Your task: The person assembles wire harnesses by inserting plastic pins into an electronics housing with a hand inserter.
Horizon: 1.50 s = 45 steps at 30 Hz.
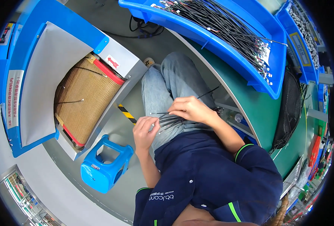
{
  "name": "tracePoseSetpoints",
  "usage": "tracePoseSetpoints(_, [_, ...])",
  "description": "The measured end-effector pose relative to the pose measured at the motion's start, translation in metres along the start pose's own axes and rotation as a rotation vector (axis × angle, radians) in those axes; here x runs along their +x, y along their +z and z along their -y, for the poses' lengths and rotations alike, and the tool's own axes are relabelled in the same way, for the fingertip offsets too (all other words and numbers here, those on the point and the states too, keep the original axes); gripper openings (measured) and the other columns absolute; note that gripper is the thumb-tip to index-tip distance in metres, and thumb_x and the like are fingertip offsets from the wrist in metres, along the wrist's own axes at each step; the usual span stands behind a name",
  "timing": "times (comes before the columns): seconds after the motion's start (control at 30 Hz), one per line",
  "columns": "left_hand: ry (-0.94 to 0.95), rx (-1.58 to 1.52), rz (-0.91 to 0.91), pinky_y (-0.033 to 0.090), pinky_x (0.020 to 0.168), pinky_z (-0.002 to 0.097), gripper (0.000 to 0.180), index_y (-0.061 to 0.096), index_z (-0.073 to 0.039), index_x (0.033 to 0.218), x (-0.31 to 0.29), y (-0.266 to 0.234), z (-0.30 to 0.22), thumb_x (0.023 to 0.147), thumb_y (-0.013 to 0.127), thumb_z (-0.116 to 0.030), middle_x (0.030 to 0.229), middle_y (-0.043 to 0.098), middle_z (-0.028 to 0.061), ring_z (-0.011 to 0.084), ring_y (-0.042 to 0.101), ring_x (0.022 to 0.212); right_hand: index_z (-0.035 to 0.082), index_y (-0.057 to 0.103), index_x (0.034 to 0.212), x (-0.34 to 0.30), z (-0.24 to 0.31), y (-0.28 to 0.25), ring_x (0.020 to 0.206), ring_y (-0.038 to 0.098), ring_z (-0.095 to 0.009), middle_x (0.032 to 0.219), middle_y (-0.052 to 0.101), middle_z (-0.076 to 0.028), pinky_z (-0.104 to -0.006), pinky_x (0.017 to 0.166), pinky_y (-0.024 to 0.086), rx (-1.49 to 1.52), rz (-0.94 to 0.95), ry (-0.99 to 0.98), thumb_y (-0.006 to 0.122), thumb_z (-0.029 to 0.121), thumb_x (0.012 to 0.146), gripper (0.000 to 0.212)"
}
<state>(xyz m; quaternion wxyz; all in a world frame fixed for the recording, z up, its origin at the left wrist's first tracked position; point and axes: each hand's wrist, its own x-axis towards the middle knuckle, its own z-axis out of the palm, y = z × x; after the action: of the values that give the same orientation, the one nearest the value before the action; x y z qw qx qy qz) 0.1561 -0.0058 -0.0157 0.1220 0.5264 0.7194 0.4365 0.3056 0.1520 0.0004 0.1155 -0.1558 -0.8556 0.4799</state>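
Note:
A bunch of thin black cables (170, 122) lies across my lap on the jeans, with small connector ends pointing left. My right hand (191, 109) is closed in a pinch on one black cable; its end sticks out to the left of the fingers and its tail runs up to the right. To the left of the bunch, my left hand (144, 132) has its fingers curled together beside the connector ends. A small pale bit shows at its fingertips, too small to make out.
On the left stands a blue and white conveyor machine (76, 28); a few cables lie on its tan mesh belt (88, 88). A blue plastic stool (99, 175) is below it. At upper right, a blue bin (246, 75) full of black cables sits on the green table (263, 126), near a black bag (287, 109).

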Motion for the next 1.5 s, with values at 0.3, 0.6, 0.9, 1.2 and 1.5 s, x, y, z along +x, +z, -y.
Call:
tracePoseSetpoints(0.3, [0.042,0.020,0.018,0.050,0.065,0.0328,0.016,0.065,-0.004,0.078,0.000,0.002,0.009,0.064,0.072,0.002,0.075,0.064,0.0060,0.0230,0.062,0.075,0.005,0.067,0.087,0.000,-0.006,0.000,0.071,0.063,-0.026,0.080,0.063,-0.009,-0.0340,0.063,0.050,-0.010,0.009,-0.043,0.066,0.010,0.080,0.009])
tracePoseSetpoints(0.6, [-0.128,-0.009,-0.083,0.049,0.069,0.0302,0.020,0.066,-0.003,0.086,-0.011,-0.019,0.035,0.068,0.074,0.001,0.076,0.065,0.0077,0.0206,0.062,0.077,0.005,0.068,0.093,-0.001,-0.014,-0.025,0.076,0.062,-0.025,0.082,0.063,-0.009,-0.0334,0.068,0.050,-0.095,-0.033,-0.006,0.067,0.009,0.080,0.013])
tracePoseSetpoints(0.9, [-0.710,-0.784,-0.169,0.049,0.079,0.0244,0.037,0.052,0.000,0.120,-0.027,0.021,0.042,0.085,0.062,0.002,0.100,0.062,0.0100,0.0128,0.060,0.088,0.003,0.067,0.093,0.010,-0.001,-0.002,0.071,0.063,-0.026,0.080,0.064,-0.010,-0.0333,0.064,0.050,-0.009,-0.069,0.044,0.068,0.010,0.080,0.015])
tracePoseSetpoints(1.2, [-0.797,-1.364,-0.476,0.050,0.077,0.0238,0.012,0.060,0.001,0.102,-0.027,0.044,0.025,0.092,0.056,-0.005,0.098,0.060,0.0077,0.0121,0.059,0.085,0.005,0.065,0.083,0.019,-0.002,0.002,0.072,0.061,-0.026,0.076,0.063,-0.008,-0.0356,0.065,0.048,-0.191,-0.083,-0.053,0.068,0.014,0.078,0.011])
tracePoseSetpoints(1.5, [-0.733,-1.283,-0.680,0.052,0.075,0.0206,0.014,0.059,0.002,0.102,-0.032,0.029,0.048,0.092,0.056,-0.006,0.097,0.061,0.0078,0.0109,0.060,0.082,0.002,0.066,0.087,0.007,-0.015,-0.024,0.075,0.062,-0.026,0.079,0.063,-0.010,-0.0342,0.068,0.050,-0.110,-0.090,0.091,0.067,0.013,0.081,0.012])
